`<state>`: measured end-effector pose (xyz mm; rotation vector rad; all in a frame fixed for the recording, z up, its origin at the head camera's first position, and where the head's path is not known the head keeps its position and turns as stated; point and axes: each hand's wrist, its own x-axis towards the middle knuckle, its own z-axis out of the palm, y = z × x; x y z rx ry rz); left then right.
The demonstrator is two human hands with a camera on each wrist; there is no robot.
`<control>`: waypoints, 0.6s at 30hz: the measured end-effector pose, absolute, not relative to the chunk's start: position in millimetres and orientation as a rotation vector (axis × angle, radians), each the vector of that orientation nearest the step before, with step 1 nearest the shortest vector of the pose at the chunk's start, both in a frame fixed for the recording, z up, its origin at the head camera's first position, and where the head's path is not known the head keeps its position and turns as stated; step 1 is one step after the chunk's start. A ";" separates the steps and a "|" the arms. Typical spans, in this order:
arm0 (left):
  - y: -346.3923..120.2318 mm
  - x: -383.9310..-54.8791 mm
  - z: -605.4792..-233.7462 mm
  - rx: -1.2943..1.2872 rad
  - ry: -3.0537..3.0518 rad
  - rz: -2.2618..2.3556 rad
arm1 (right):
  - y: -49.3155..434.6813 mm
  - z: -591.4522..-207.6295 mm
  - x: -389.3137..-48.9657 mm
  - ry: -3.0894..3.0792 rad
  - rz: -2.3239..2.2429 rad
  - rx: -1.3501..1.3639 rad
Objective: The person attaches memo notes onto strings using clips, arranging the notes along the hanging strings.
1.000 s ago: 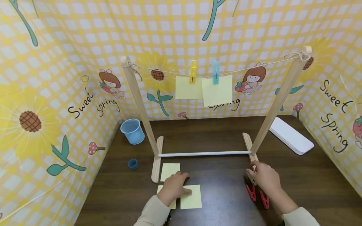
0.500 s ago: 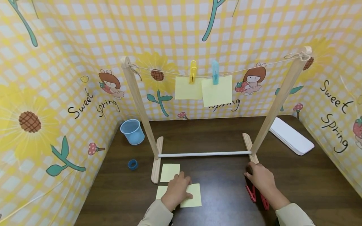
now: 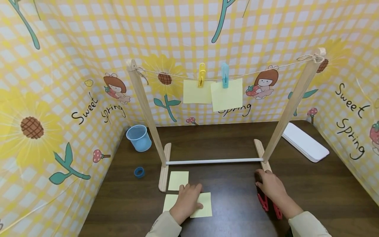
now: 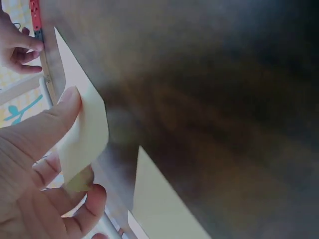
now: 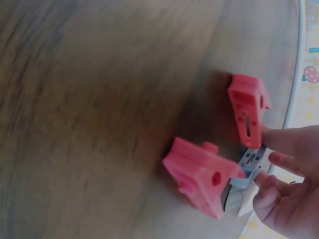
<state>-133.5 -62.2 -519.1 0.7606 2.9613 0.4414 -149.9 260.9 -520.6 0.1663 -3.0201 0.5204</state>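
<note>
My left hand pinches a pale yellow sticky note; in the left wrist view the thumb lies on its face, fingers beneath, and the paper bends. A second note lies partly hidden behind that hand, and a third note lies farther back. By the rack's right foot, my right hand holds a grey clothespin between thumb and fingers, largely covered in the head view. Two red clothespins lie close by, one red clothespin nearer the wrist camera, the other red clothespin at the fingertips.
A wooden rack with a string stands behind the hands. A yellow clothespin and a blue clothespin hang two notes from it. At left are a blue cup and blue ring; at right, a white case.
My left hand has shifted slightly right over the front note, which has moved a little. My right hand has drawn slightly left, covering the grey clothespin from the head view.
</note>
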 end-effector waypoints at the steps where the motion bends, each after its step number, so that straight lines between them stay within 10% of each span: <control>1: -62.2 -133.6 -519.2 0.758 2.945 0.449 | 260.7 -520.1 -150.2 -3.025 0.531 0.180; 18: -71.3 -140.2 -488.1 0.429 2.256 1.353 | 253.3 -504.9 -146.4 -3.024 0.685 0.472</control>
